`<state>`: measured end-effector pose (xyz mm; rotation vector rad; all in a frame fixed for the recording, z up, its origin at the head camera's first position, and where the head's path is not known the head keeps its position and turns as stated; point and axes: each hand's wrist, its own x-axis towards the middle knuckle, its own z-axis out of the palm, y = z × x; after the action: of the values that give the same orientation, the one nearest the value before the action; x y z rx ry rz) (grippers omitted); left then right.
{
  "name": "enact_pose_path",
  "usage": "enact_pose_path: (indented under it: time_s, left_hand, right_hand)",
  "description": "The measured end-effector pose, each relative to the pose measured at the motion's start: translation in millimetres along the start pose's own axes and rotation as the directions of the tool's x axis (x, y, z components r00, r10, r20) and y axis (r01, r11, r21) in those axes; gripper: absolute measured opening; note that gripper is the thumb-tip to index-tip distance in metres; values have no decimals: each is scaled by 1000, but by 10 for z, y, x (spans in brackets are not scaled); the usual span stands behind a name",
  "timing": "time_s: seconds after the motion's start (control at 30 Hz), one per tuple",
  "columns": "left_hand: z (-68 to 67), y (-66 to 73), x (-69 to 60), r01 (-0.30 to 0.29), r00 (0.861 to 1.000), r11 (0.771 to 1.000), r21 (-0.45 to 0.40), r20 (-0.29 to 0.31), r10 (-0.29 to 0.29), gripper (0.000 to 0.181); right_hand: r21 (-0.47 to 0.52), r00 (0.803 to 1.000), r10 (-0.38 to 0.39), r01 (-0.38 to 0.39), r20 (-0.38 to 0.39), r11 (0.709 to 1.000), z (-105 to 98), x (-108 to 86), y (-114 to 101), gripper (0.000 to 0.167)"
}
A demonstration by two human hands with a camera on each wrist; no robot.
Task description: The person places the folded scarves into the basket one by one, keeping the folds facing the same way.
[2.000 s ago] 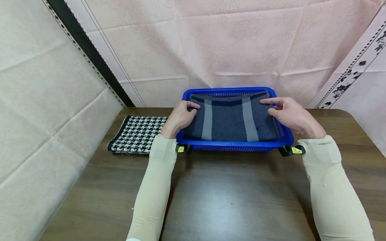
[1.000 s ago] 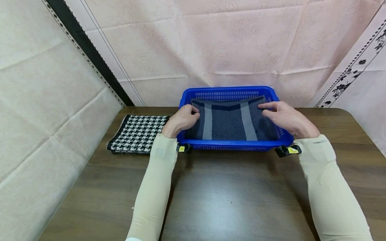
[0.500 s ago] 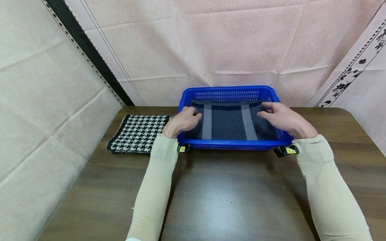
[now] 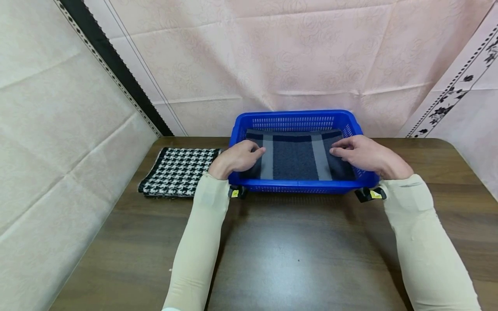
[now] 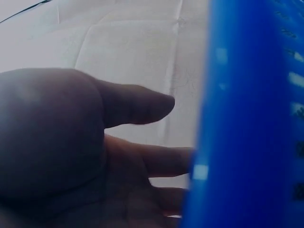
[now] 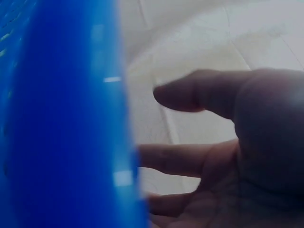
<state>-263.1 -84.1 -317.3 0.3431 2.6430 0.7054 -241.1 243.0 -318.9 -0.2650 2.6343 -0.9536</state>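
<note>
A folded dark grey-blue cloth with two lighter stripes (image 4: 293, 157) lies in a blue plastic basket (image 4: 297, 184). Over the basket's left end, my left hand (image 4: 238, 156) reaches in above the cloth, thumb extended. My right hand (image 4: 367, 153) reaches over the opposite end, its fingertips at the cloth's right side. Both wrist views show thumb and fingers apart, with no cloth between them; the basket's blue rim (image 5: 247, 118) hides the left fingertips, and likewise the blue rim (image 6: 71, 118) covers the right ones. Whether either hand touches the cloth I cannot tell.
A folded black-and-white houndstooth cloth (image 4: 180, 172) lies left of the basket, partly behind the left wrist. Everything stands on a brown wooden table (image 4: 288, 242). Behind the basket hangs a pale patterned sheet (image 4: 303, 56), close to its far rim.
The striped cloth's far edge has dropped and flattened, baring more of the basket's back wall. Both hands have come slightly nearer to me, and the right one has also shifted left.
</note>
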Motion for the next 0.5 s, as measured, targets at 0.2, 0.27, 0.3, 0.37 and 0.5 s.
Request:
enact_pose_path:
  time_s: [0.2, 0.27, 0.3, 0.37, 0.5]
  left_hand:
    - [8, 16, -19, 35, 997, 999, 9, 73, -36, 56]
    - [11, 20, -28, 44, 994, 999, 16, 95, -46, 56]
    - [14, 20, -29, 43, 993, 999, 22, 105, -46, 56]
    - [21, 23, -36, 37, 992, 999, 30, 121, -40, 55]
    - [33, 40, -64, 10, 992, 999, 53, 127, -17, 57]
  right_hand:
    - [-22, 997, -6, 7, 83, 1000, 11, -6, 14, 60]
    - [-23, 994, -17, 20, 104, 1000, 21, -3, 16, 60]
    - [-21, 994, -20, 22, 107, 1000, 26, -2, 16, 59]
    - [-20, 994, -24, 26, 108, 999, 33, 0, 14, 58]
    - [-7, 993, -26, 27, 113, 1000, 28, -12, -1, 58]
